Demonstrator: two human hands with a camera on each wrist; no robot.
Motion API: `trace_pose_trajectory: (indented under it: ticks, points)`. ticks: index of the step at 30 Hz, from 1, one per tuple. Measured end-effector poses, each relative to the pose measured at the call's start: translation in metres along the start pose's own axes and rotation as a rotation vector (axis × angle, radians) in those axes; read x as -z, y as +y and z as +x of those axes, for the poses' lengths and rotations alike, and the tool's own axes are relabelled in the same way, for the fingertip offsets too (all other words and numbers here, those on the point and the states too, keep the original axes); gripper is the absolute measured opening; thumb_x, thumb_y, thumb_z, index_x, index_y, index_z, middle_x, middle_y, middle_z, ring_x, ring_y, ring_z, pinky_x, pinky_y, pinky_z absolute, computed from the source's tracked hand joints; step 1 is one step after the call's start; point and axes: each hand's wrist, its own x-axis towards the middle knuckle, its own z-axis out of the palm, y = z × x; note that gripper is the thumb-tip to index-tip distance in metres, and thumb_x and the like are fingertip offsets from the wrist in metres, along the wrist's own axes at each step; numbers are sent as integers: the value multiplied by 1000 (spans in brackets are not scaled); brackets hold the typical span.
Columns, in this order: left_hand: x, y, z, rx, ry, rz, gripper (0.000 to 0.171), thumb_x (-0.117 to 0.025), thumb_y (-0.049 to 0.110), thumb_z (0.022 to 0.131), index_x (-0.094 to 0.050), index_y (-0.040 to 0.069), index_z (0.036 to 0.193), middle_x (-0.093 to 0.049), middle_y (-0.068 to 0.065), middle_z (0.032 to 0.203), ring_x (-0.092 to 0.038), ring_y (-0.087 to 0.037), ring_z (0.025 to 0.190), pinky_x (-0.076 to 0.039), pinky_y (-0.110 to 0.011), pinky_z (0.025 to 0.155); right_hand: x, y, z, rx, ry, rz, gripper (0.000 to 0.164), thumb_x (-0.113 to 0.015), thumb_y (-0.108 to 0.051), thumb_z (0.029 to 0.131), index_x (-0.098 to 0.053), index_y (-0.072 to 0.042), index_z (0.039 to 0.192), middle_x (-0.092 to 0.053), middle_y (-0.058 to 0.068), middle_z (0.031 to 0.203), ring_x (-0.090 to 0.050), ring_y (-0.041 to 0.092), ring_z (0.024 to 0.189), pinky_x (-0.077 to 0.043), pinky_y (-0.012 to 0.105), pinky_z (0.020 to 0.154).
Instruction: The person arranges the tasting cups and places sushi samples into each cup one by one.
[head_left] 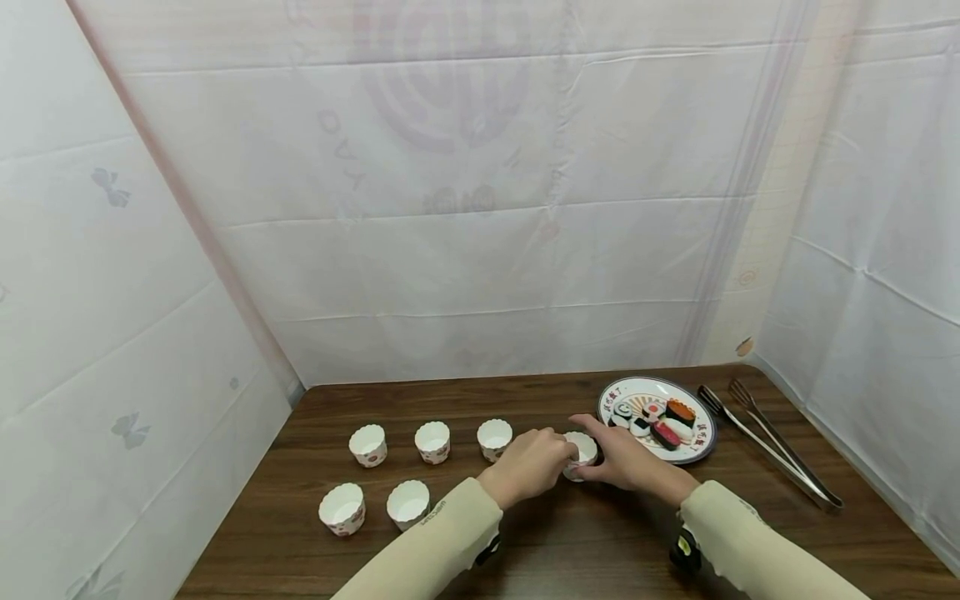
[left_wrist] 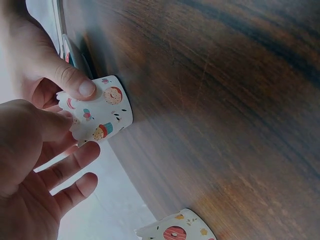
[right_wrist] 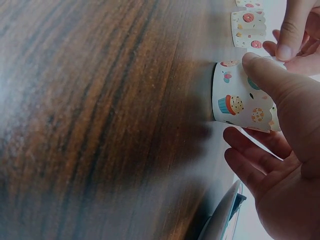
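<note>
Gripping one small paper cup [head_left: 580, 450] together, the left hand [head_left: 528, 462] and the right hand [head_left: 628, 460] meet over the brown desk [head_left: 585, 550] in the head view. That cup is at the right end of the back row, near the plate [head_left: 697, 452]. Three more cups [head_left: 432, 442] are to its left, and two front cups [head_left: 409, 505] sit closer to the person. Sushi pieces [head_left: 665, 434] lie on the plate, and the metal tongs [head_left: 780, 446] lie on the right of it, with their two arms spread apart. In the left wrist view, the left hand pinches the wavy rim of the cup with thumb and finger, and its other fingers are spread out. The right thumb [left_wrist: 75, 82] presses on the cup's side, which has cupcakes and donuts on it. Part of another cup shows at the bottom edge. In the right wrist view, the right hand holds the cup between its thumb and a finger. The left hand pinches the rim across from it, and the plate's edge peeks in below.
</note>
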Motion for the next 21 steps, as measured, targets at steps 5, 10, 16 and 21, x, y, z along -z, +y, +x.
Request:
trace_pose_trajectory:
  ticks: [5, 10, 16, 21]
  points:
    - [0, 1, 1, 2, -1, 6, 17, -68, 7, 98, -77, 20, 93, -70, 11, 81, -61, -5, 69, -45, -17, 58, -1, 0, 0, -2, -2, 1, 75, -79, -35, 92, -43, -6, 151, -64, -5, 86, -43, 4, 60, -42, 30, 64]
    - [1, 1, 1, 3, -1, 0, 16, -67, 8, 99, -77, 20, 93, -70, 9, 81, -62, -7, 70, -46, -18, 59, 0, 0, 0, -6, 3, 0, 76, -80, -36, 91, -44, -5, 151, -68, 1, 97, -46, 5, 63, -44, 31, 67]
    - [3, 1, 2, 2, -9, -1, 15, -68, 7, 99, -76, 19, 93, -70, 8, 81, -62, -8, 70, -46, -19, 58, 0, 0, 0, -8, -3, 3, 76, -79, -35, 91, -43, -4, 151, -66, -3, 89, -44, 5, 60, -43, 30, 66]
    - [3, 1, 2, 6, -17, 2, 16, -68, 7, 98, -76, 19, 92, -70, 8, 81, -62, -8, 70, -46, -19, 59, -1, 0, 0, -8, 3, 2, 77, -80, -36, 91, -43, -4, 151, -69, 3, 100, -46, 5, 63, -44, 31, 68]
